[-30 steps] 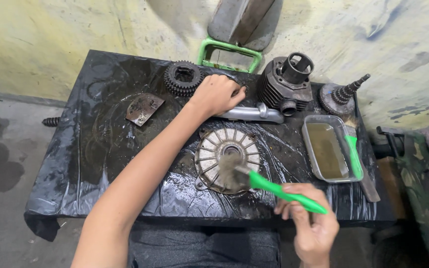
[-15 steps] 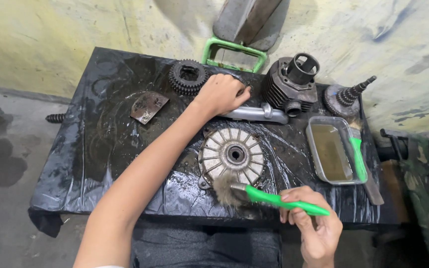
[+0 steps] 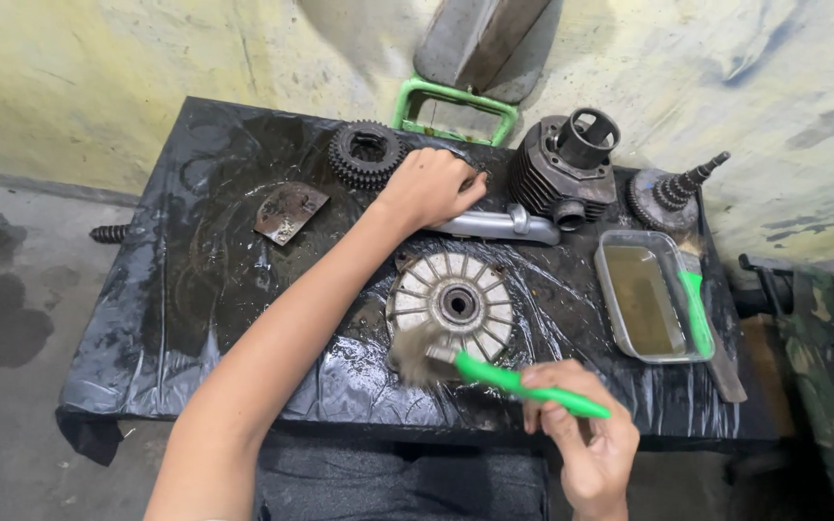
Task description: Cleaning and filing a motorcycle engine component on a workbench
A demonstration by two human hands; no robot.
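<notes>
Right hand (image 3: 586,439), bottom centre-right of frame: fingers (image 3: 552,386) wrapped tight round green brush handle (image 3: 523,383), bristles (image 3: 417,352) down at lower-left rim of finned metal disc (image 3: 456,307). Disc flat on bench (image 3: 195,289), centre of frame, just below silver tube part (image 3: 499,227).

Left hand (image 3: 427,188), upper centre: fingers curled loosely down on bench at left end of tube part, beside dark gear (image 3: 367,152); grip on anything not clear, can't tell.

Handling, judged: disc looks cast metal, rigid, fairly heavy, wet and oily so slippery; best taken by outer rim or through centre hub, fins giving some purchase. Brush light, stiff plastic handle, soft bristles.

Hard to see: left fingertips hidden behind knuckles. Disc underside unseen. Bristles blurred. Black sheet glare hides small bits. Ribbed cylinder (image 3: 562,169) and tray (image 3: 649,299) of murky liquid at right; second green handle (image 3: 695,309) on tray edge, its head hidden. Grey part at top cut off by frame.
</notes>
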